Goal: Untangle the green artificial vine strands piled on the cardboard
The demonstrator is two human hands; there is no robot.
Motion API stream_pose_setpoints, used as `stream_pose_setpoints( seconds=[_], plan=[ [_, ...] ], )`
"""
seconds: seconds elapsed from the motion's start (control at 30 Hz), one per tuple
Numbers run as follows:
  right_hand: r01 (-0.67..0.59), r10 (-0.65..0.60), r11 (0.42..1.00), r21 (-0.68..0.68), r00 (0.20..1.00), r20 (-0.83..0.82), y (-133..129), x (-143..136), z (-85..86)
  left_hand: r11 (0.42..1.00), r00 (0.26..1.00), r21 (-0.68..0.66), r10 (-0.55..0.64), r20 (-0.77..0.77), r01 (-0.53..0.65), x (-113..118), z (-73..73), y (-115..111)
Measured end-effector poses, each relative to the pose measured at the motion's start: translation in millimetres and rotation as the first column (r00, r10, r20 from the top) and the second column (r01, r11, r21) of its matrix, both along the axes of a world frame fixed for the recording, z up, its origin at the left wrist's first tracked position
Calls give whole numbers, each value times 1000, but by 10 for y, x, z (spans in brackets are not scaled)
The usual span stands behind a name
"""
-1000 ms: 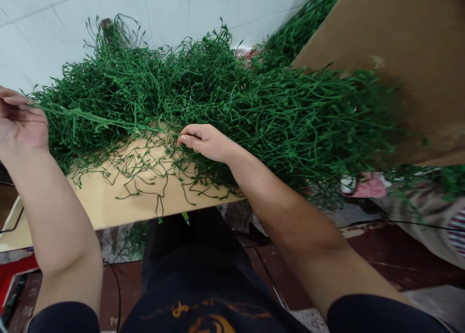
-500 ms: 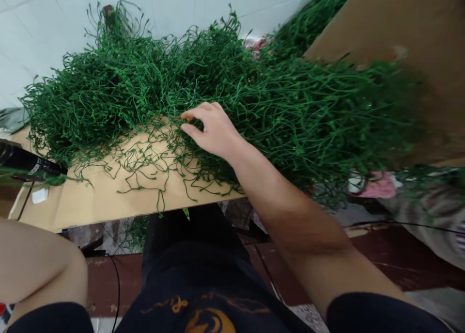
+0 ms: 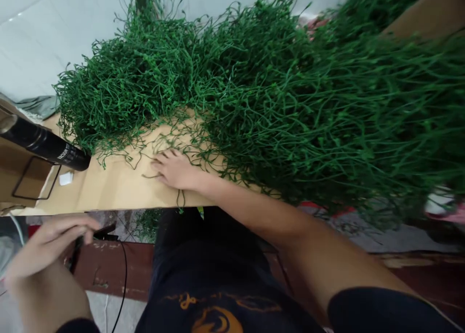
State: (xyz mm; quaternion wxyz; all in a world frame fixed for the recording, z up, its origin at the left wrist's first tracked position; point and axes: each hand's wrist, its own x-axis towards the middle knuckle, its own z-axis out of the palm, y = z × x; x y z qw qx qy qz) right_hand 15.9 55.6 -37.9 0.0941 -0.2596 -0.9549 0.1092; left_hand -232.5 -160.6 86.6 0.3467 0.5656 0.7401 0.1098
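Green artificial stems (image 3: 290,110) with small buds lie in a long heap across the cardboard-covered table (image 3: 119,192). My right hand (image 3: 174,169) rests palm down on the cardboard, fingers apart, over a few loose stems near the front edge. Left of the table's front edge, my left hand (image 3: 65,236) hangs in the air with its fingers drawn together; whether a small thing is between the fingertips is blurred. Thin loose stems are scattered between my right hand and the heap.
A black cylindrical bottle (image 3: 54,146) leans at the left beside a small white piece (image 3: 66,179) and a black wire frame (image 3: 36,178). A brown cardboard sheet (image 3: 432,13) stands at the upper right. Behind is a pale tiled wall (image 3: 43,37).
My right hand has moved from the heap down and left onto the cardboard. My left hand has come into view at the lower left. The view has shifted left.
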Motion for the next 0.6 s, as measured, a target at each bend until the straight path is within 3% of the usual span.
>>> stream_pose_setpoints(
  seconds=[0.07,0.13,0.23,0.3,0.33,0.4,0.5,0.6],
  plan=[
    [70,-70,995,69,997,-15,95,263,-35,997,1000,-76,13,20,-11,145,-341,197],
    [119,-120,984,130,993,-1,164,527,-50,985,1000,-170,13,-10,-15,126,-706,263],
    [154,-158,965,210,987,2,200,784,-81,948,995,-318,-13,-100,-19,-114,-1186,225],
    [171,-174,954,248,985,-9,197,849,-116,940,989,-339,-3,-150,-48,-312,-1374,171],
    [178,-181,950,257,983,-13,194,863,-135,937,979,-336,29,-200,-97,-393,-1407,141],
    [187,-188,947,261,982,-20,193,878,-174,943,956,-270,121,-268,-195,-472,-1340,85],
    [204,-198,944,259,979,-48,210,906,-225,965,942,-49,239,-235,-257,-344,-1002,94],
    [217,-207,944,249,976,-67,233,926,-237,936,911,201,332,-245,-287,-79,-674,371]
  ],
)
